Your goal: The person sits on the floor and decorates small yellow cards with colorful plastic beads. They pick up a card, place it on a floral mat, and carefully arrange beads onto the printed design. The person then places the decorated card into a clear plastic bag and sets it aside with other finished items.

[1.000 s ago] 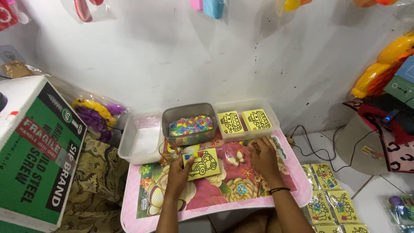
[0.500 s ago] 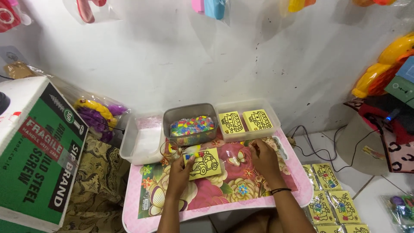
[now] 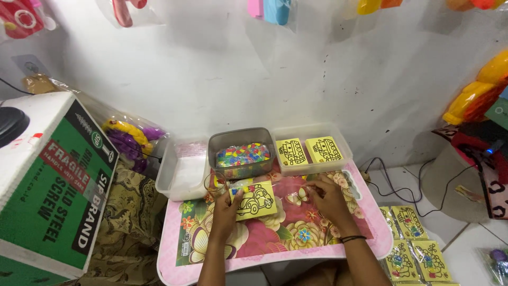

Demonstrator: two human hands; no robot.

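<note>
A small yellow card with a car outline [image 3: 256, 200] lies on the pink floral tray table [image 3: 275, 238]. My left hand [image 3: 228, 211] rests on the card's left edge and holds it down. My right hand [image 3: 329, 197] lies on the table to the right of the card, fingers curled over something small that I cannot make out. Just behind the card stands a grey tub of small colourful pieces [image 3: 242, 155]. To the tub's right, a clear tray [image 3: 312, 168] holds two more yellow cards [image 3: 308, 150].
An empty-looking clear tray [image 3: 181, 170] sits left of the tub. A large green and white cardboard box [image 3: 47, 180] stands at the left. Packed yellow cards [image 3: 414, 244] lie on the floor at the right, beside a black cable [image 3: 391, 186]. Bagged toys hang on the wall.
My right hand has shifted slightly left toward the card. My left hand stays on the card.
</note>
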